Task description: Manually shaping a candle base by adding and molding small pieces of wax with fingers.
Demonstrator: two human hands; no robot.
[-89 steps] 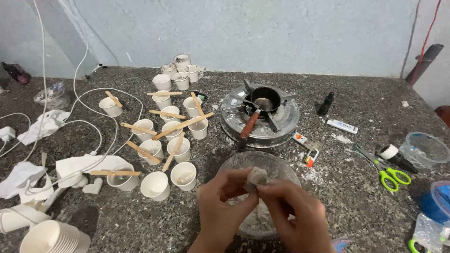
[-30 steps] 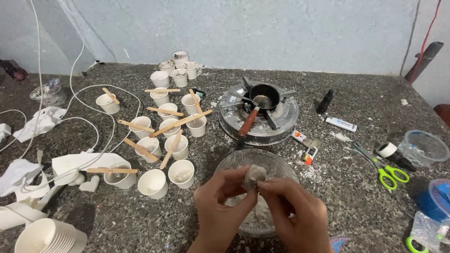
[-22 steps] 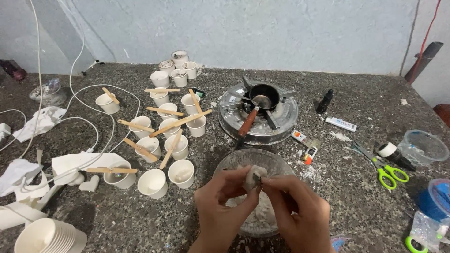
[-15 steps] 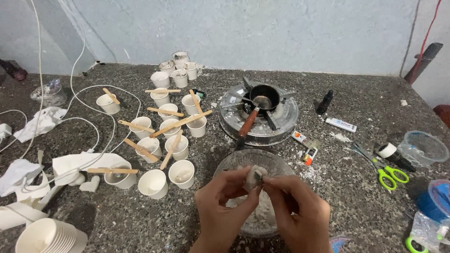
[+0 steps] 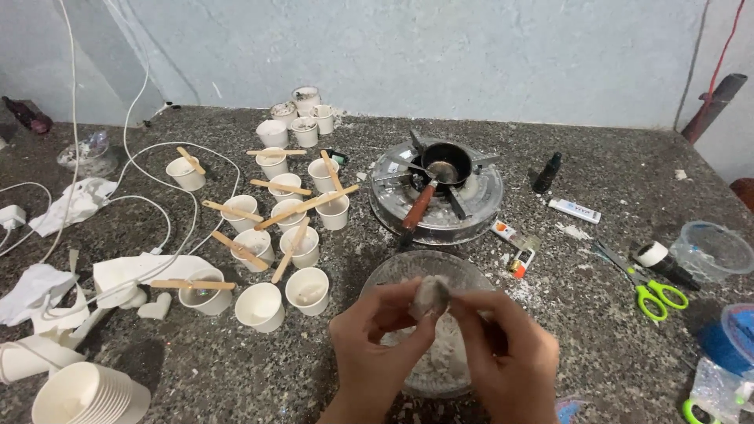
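A dark speckled stone counter [image 5: 628,330] ran up to a plain pale blue-grey wall [image 5: 440,55], under soft, even light.

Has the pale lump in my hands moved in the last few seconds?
No. The pale lump, pinched between left hand and right hand, sits over the glass bowl as before, just below the small stove.

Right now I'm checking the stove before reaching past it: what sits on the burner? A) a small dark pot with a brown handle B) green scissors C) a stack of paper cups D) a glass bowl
A: a small dark pot with a brown handle rests on the round metal stove, behind the glass bowl under both hands.
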